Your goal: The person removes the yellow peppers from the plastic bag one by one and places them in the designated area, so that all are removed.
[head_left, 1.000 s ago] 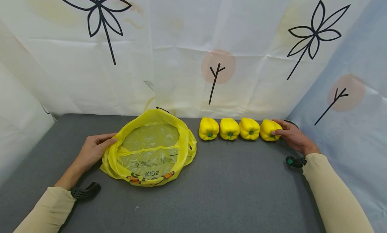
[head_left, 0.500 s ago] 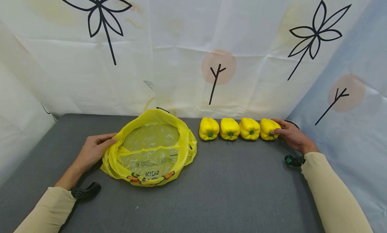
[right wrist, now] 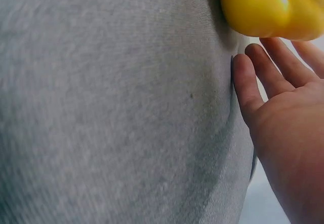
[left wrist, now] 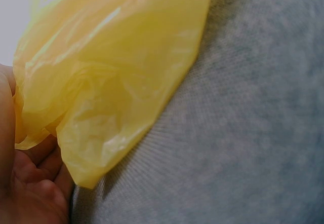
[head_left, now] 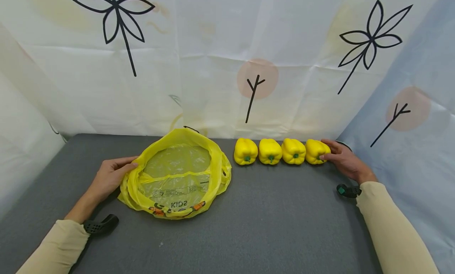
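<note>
A yellow plastic bag [head_left: 220,175] lies on the grey table with its mouth spread wide, facing up. My left hand [head_left: 111,175] pinches the bag's left rim between thumb and fingers; in the left wrist view, yellow film [left wrist: 116,82] covers part of that hand. Several yellow bell peppers [head_left: 269,151] stand in a row right of the bag, green stems towards me. Beside the rightmost bell pepper [head_left: 314,150] is my right hand [head_left: 343,159], thumb in front near the stem and fingers behind. The right wrist view shows those fingers [right wrist: 278,72] fairly straight, close against the pepper [right wrist: 273,8].
The grey tabletop [head_left: 270,226] stretches in front of the bag and peppers. A white printed cloth wall [head_left: 213,88] rises behind the table's back edge, and another cloth panel [head_left: 419,155] stands close by my right arm. A cable [head_left: 57,133] shows at the back left.
The rightmost pepper shifted very slightly, closing up to its neighbour. My right hand went a little left with it, then drew slightly back right. The left hand and bag stay still.
</note>
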The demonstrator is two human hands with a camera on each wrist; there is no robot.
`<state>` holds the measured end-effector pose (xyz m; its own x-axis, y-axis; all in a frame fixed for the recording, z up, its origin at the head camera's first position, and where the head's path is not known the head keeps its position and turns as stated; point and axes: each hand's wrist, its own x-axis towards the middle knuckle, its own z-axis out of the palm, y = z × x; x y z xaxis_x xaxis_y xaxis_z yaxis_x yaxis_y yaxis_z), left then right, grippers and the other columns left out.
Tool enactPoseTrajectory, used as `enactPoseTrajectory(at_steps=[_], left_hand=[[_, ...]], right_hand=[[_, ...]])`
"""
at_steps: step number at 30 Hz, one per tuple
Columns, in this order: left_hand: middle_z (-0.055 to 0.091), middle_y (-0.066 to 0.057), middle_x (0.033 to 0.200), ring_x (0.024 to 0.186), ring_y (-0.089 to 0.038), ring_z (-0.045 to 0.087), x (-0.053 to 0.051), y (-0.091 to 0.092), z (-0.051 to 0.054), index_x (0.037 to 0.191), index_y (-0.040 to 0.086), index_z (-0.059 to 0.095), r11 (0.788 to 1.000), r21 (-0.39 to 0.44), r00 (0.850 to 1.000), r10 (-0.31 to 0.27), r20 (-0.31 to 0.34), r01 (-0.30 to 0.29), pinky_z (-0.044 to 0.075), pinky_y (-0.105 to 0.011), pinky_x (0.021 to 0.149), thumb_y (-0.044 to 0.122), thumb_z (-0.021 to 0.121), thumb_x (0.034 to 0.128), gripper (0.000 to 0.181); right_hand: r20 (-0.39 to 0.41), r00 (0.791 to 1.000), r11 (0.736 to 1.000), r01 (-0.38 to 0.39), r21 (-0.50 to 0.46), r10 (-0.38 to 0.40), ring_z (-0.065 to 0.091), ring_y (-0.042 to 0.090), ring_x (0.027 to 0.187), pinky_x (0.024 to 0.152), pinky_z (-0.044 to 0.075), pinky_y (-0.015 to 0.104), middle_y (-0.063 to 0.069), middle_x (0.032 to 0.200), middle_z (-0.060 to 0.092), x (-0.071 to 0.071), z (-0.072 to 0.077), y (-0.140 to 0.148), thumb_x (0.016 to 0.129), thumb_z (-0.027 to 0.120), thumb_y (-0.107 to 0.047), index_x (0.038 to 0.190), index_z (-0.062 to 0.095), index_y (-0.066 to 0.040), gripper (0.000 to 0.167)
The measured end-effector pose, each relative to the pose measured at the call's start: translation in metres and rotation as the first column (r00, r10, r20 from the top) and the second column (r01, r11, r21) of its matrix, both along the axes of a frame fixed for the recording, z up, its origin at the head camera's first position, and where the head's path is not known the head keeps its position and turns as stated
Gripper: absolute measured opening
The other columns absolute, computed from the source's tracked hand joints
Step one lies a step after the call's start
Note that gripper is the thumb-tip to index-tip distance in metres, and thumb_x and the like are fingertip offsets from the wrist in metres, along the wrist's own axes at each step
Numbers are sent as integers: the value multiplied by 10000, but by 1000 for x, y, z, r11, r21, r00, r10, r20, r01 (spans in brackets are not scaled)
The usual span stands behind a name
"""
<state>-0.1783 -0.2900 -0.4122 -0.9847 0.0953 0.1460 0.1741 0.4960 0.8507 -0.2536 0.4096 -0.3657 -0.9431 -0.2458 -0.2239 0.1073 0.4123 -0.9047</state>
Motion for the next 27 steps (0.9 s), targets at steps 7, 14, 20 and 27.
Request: enactPoseTrajectory(at_steps=[7,14,20,27], left_hand=[[607,-165,1316,948,73,630,0,0,-2,1400,-51,578,1000,1,1000,6,-1,-6,562,-178,744,280,550,1074,466],[539,-276,1383,963,93,613,1,-1,0,1428,-64,538,999,43,1000,4,7,-5,558,-167,750,264,548,1075,482],[616,116,1275,1016,73,620,1,0,0,1434,-59,535,992,127,1000,12,-14,-10,551,-158,785,252,582,1060,488],[625,216,1251,1146,86,547,-1,-1,0,1427,-60,542,964,265,999,23,-41,-11,480,-86,868,186,615,1041,464]], right_hand=[[-77,996,998,53,-14,-54,48,441,1508,1174,85,653,240,1666,6,11,4,1,1055,587,-205,1630,-35,-51,861],[-215,966,987,155,39,-144,90,400,1521,1162,91,680,205,1670,94,30,12,-4,1053,594,-274,1643,37,-85,833],[-359,905,953,285,107,-230,207,394,1499,1139,240,656,197,1648,206,49,17,-24,1033,619,-337,1644,151,-121,799],[-578,769,891,428,148,-274,383,420,1398,1124,357,545,216,1551,380,73,19,-62,997,681,-300,1585,342,-67,717]])
